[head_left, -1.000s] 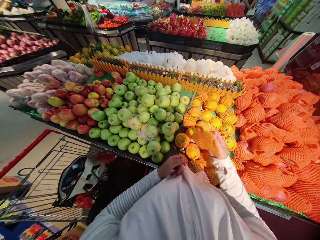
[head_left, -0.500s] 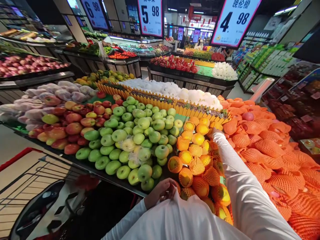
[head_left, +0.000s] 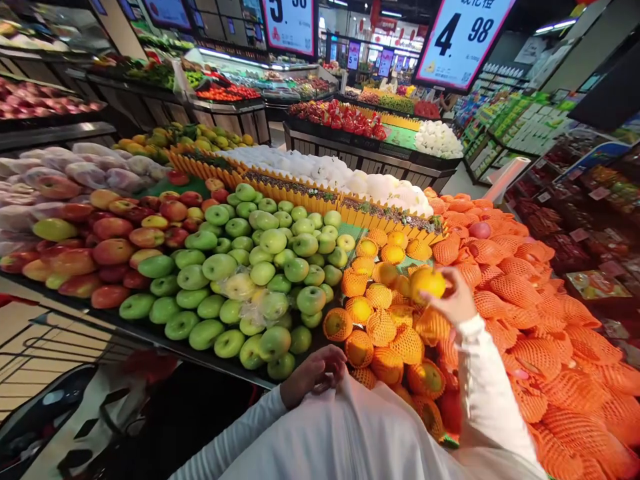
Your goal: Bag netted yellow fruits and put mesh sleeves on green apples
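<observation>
My right hand grips an orange and holds it just above the pile. The pile of oranges, many in orange foam nets, spreads below and to the left of it. Low in the middle, my left hand rests close to my body, its fingers loosely bent and apart, with nothing visible in them. It is nearest to the front edge of the stand, between the green apples and the oranges. Part of its palm is hidden.
Red apples lie left of the green ones. Large fruits in orange foam nets fill the right side. A yellow picket divider runs behind, before white-wrapped fruit. A shopping cart stands at lower left.
My right hand has drawn back toward me from the rear of the orange pile, lifting an orange. My left hand stays low, with its fingers slightly more spread. The view has shifted.
</observation>
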Tool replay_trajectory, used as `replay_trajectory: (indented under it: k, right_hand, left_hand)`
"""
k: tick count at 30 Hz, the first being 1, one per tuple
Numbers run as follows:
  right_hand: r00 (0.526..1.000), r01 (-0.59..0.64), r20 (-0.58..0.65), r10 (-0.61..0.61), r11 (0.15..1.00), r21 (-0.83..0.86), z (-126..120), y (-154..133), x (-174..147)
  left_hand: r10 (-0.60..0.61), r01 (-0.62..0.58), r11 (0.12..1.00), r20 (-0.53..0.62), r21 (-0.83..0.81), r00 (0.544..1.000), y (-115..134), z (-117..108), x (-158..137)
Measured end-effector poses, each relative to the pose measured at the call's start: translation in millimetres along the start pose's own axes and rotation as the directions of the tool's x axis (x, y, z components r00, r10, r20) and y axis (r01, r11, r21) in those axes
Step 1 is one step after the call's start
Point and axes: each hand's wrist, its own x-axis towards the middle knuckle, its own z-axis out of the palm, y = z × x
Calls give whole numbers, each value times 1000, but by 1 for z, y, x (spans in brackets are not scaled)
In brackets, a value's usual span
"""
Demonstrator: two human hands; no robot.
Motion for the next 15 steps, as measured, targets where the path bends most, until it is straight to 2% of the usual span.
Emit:
replay_trajectory:
  k: [2, 3, 5, 7, 9, 11, 13, 15]
  right_hand:
    - [968, 150, 172, -183, 970, 189, 12, -33, -60]
    - [944, 158, 242, -223, 953, 259, 23, -48, -86]
    - [894, 97, 388, -224, 942, 320, 47, -73, -126]
    - [851, 63, 475, -226, 940, 335, 64, -88, -148]
    - [859, 55, 465, -213, 942, 330, 70, -94, -154]
    - [916, 49, 364, -169, 948, 316, 68, -96, -152]
    - [956, 34, 269, -121, 952, 305, 64, -98, -148]
    - [948, 27, 293, -126, 947, 320, 67, -104, -145]
  left_hand:
    - [-15, 15, 1000, 55, 9, 998, 0, 8, 9]
    - [-19, 18, 1000, 93, 12, 995, 0, 13, 13]
    - [-15, 11, 1000, 167, 24, 986, -1, 23, 18]
    - [-6, -3, 999, 194, 42, 981, -6, 30, 21]
    - [4, -7, 1000, 114, 24, 993, -13, 32, 20]
    - [14, -18, 997, -49, -74, 999, -18, 30, 17]
    - [16, -60, 976, -204, -210, 979, -16, 26, 15]
    - [-3, -97, 928, -267, -360, 964, -7, 24, 13]
